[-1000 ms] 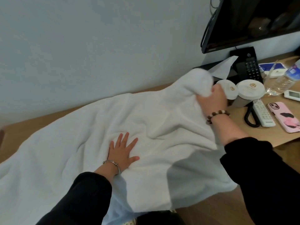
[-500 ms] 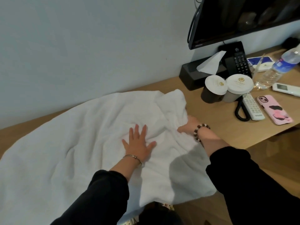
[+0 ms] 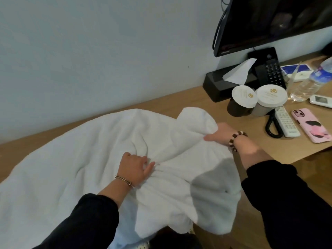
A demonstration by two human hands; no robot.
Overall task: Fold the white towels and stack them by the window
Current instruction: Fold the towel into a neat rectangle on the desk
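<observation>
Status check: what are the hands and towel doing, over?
Left hand grips white towel at bunched middle. Right hand grips its end. Towel unfolded on desk. Lidded cups near right hand.

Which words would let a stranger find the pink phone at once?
Start at the black television on the wall and look down to the wooden desk under it. Near the desk's front edge, right of the white corded handset, lies the phone. It alone is pink, with black blotches on its case.
</observation>
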